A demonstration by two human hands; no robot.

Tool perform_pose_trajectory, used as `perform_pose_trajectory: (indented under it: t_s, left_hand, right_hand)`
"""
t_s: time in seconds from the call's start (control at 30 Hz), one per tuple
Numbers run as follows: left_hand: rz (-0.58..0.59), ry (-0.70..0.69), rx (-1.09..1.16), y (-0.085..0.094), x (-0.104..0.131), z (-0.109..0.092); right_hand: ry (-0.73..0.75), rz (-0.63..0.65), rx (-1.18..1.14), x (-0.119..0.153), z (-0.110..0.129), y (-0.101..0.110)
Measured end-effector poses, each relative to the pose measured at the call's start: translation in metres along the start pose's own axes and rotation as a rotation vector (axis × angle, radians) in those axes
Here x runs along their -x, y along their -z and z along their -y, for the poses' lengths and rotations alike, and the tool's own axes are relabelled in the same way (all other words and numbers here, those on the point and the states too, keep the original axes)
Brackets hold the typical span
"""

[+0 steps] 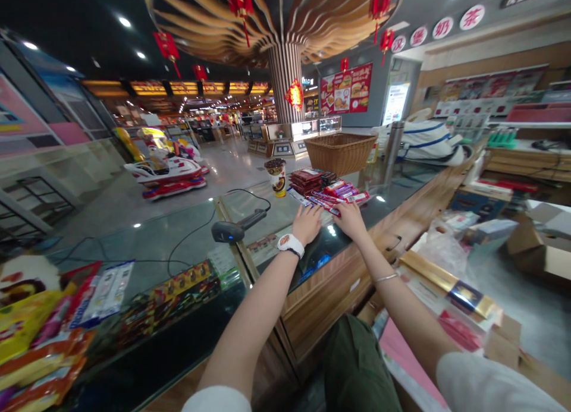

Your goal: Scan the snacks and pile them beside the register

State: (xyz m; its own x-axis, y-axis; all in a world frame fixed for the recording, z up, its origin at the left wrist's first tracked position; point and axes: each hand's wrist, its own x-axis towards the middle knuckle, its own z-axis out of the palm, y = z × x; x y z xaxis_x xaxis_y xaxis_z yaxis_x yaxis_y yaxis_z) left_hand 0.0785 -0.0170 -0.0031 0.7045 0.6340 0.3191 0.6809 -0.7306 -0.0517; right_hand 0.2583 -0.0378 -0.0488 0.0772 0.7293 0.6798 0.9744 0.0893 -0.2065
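On the glass counter lies a heap of snack packs: dark-red packets stacked at the left, purple-and-red wrapped bars at the right. Along the near edge of the heap are red-wrapped bars. My left hand, with a white watch on its wrist, has its fingers closed at the left end of these bars. At their right end my right hand grips with bent fingers. The fingertips are partly hidden among the wrappers. A printed cup with dark contents stands behind the left hand.
A barcode scanner with a black cable lies left of my hands. Behind the heap stands a wicker basket. Colourful snack bags cover the near left. Opened boxes and a plastic bag are at the right.
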Motion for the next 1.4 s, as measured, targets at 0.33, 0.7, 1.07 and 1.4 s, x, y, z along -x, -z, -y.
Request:
perform_pose_trajectory:
  t_s: [0.33,0.7,1.07,1.4]
  left_hand:
    - [-0.002,-0.002,0.001,-0.001,0.001,-0.001]
    - [-0.083,-0.026,-0.079,0.021,0.000,0.001]
    - [-0.174,0.018,-0.115,0.051,0.055,0.042]
    - [-0.314,0.000,-0.160,0.079,0.116,0.083]
  right_hand:
    - [-0.024,-0.053,0.022,0.002,0.004,0.010]
    - [-0.025,-0.320,-0.104,0.008,0.011,0.021]
    - [0.160,-0.194,-0.340,-0.009,0.050,0.032]
    - [0.443,-0.131,-0.500,-0.030,0.108,0.019]
